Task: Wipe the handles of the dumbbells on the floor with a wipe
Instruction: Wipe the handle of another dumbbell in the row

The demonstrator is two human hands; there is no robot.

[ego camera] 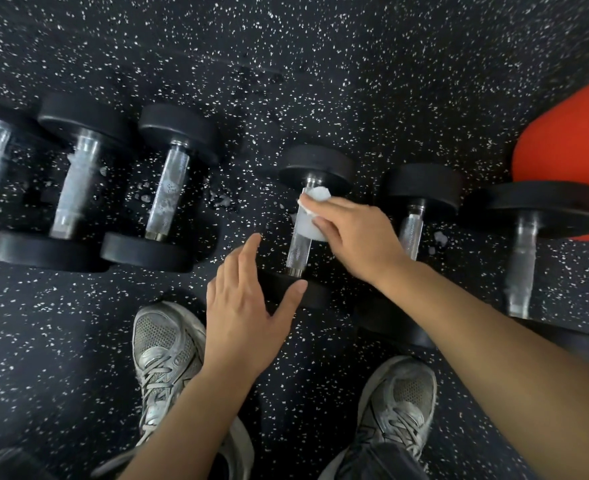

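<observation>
Black rubber floor (320, 81), flecked with white, is spread under a row of dumbbells; the leftmost is cut off by the frame edge, and an orange shape (570, 140) at the right is only partly seen. On the middle dumbbell (315, 168), a knurled metal handle (298, 251) is wrapped by a white wipe (308, 220), pinched by the right hand (359, 237). The near rubber disc is touched by the left hand (241, 313), fingers spread apart.

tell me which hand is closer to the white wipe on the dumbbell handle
Right. The right hand holds the wipe wrapped round the handle. The left hand is apart from it, resting open on the near weight head.
</observation>
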